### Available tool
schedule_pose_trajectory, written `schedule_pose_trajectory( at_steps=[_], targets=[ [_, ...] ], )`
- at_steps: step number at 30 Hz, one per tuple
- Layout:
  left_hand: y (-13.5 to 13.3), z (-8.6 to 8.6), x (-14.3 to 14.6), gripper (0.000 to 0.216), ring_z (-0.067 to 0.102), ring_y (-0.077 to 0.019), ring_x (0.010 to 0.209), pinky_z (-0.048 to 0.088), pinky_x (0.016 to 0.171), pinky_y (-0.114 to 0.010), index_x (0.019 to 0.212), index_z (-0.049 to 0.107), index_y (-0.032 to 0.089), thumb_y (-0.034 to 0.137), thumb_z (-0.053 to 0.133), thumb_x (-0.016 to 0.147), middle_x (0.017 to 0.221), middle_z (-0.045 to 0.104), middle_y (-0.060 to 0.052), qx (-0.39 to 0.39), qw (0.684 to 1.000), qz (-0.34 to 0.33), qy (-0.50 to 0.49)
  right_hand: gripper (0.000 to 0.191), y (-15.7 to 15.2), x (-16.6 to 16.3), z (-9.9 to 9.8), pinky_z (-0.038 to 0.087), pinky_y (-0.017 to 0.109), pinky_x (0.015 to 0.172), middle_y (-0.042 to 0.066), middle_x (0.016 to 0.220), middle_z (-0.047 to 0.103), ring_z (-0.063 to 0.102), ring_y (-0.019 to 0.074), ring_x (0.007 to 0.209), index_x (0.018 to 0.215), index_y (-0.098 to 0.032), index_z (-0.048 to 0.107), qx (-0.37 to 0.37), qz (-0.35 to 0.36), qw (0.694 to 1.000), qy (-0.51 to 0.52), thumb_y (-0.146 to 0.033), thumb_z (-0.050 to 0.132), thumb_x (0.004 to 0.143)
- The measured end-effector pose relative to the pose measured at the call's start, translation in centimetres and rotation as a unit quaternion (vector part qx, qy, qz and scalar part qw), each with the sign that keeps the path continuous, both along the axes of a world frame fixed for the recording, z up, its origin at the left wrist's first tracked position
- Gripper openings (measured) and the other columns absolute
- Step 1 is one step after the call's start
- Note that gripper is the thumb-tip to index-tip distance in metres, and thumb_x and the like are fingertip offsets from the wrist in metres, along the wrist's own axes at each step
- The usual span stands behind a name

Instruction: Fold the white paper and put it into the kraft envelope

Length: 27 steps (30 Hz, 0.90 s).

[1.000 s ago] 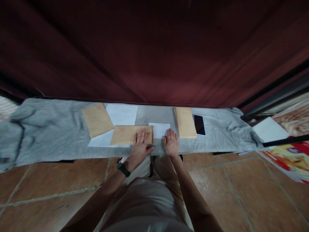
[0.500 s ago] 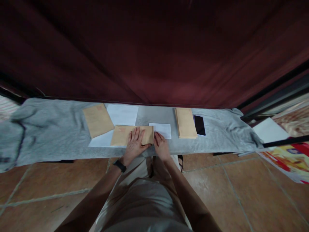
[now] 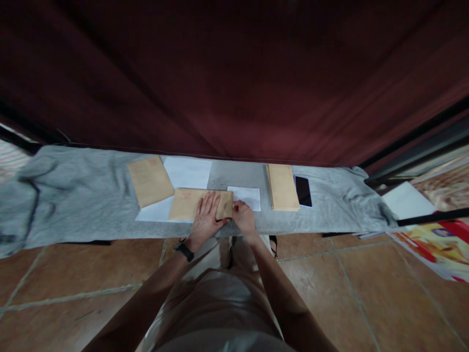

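Observation:
A brown paper envelope (image 3: 183, 204) lies lengthwise before me, partly on white sheets of paper (image 3: 187, 171). My left hand (image 3: 207, 217) rests flat on its right half, fingers stretched out and thumb along the near edge. At the envelope's right end, my right hand (image 3: 244, 217) has its fingers curled closed on the edge; the fingertips are partly hidden. Just beyond that hand is a small white slip of paper (image 3: 251, 198), partly covered by it. Another brown envelope (image 3: 151, 181) lies at an angle to the left.
A stack of brown envelopes (image 3: 284, 188) lies on the right, with a dark-screened phone (image 3: 303, 190) beside it. Grey cloth (image 3: 88, 195) covers the narrow surface. Behind it hangs a dark red curtain (image 3: 234, 98). A white box-like object (image 3: 408, 200) stands at the far right.
My right hand's fingers have curled in more tightly at the envelope's right end. My left hand stays flat on the envelope. The view has shifted slightly.

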<state>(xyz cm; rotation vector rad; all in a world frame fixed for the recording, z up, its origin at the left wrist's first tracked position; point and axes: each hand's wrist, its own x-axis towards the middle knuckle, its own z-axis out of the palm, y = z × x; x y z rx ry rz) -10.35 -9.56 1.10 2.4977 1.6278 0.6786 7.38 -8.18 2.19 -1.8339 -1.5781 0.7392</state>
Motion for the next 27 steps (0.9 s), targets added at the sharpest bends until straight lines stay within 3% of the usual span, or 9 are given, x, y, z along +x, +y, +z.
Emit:
schedule_pose_trajectory(
  at_steps=[4,10,17,21,27],
  targets=[
    [-0.2,0.3,-0.1,0.097,0.017,-0.0362,0.159,0.02,0.127,-0.059,0.163,0.023,0.011,0.058,0.065,0.09,0.169,0.026,-0.023,0.003,1.0,-0.005,-0.003,0.013,-0.2,0.4,-0.5,0.049,0.027,0.073,0.001,0.08,0.071,0.067,0.019,0.08,0.09,-0.025,0.066,0.004,-0.011,0.998,0.063,-0.023,0.054,0.087],
    [-0.5,1.0,-0.3,0.103,0.011,-0.0394,0.16,0.016,0.126,-0.063,0.165,0.02,0.017,0.057,0.072,0.085,0.173,0.01,-0.022,0.006,1.0,-0.018,0.019,0.014,-2.2,2.0,-1.1,0.051,0.025,0.066,-0.003,0.075,0.062,0.061,0.0158,0.071,0.088,-0.025,0.054,0.023,-0.002,0.983,0.18,-0.033,0.043,0.087],
    [0.8,3.8,-0.6,0.115,0.015,-0.0421,0.158,0.008,0.126,-0.065,0.165,0.023,0.02,0.055,0.083,0.074,0.172,0.009,-0.023,-0.016,0.993,-0.098,0.07,0.018,-4.4,4.2,-0.1,0.052,0.025,0.066,-0.002,0.077,0.06,0.059,0.0149,0.069,0.088,-0.024,0.053,0.03,0.038,0.966,0.253,-0.042,0.047,0.087],
    [1.5,5.1,-0.6,0.121,0.015,-0.0409,0.159,0.007,0.126,-0.064,0.166,0.02,0.023,0.059,0.084,0.069,0.172,0.014,-0.021,-0.048,0.981,-0.166,0.089,0.014,-5.0,4.7,0.9,0.051,0.026,0.073,-0.002,0.08,0.059,0.059,0.015,0.075,0.088,-0.024,0.053,0.052,0.07,0.962,0.258,-0.037,0.049,0.089],
    [1.5,4.6,-0.5,0.123,0.024,-0.0402,0.156,0.01,0.127,-0.063,0.166,0.019,0.023,0.061,0.084,0.069,0.165,0.034,-0.02,-0.067,0.975,-0.198,0.073,0.011,-5.6,4.9,1.4,0.052,0.028,0.074,-0.001,0.083,0.061,0.06,0.0165,0.079,0.089,-0.024,0.055,0.065,0.079,0.966,0.238,-0.032,0.048,0.088]
  ],
)
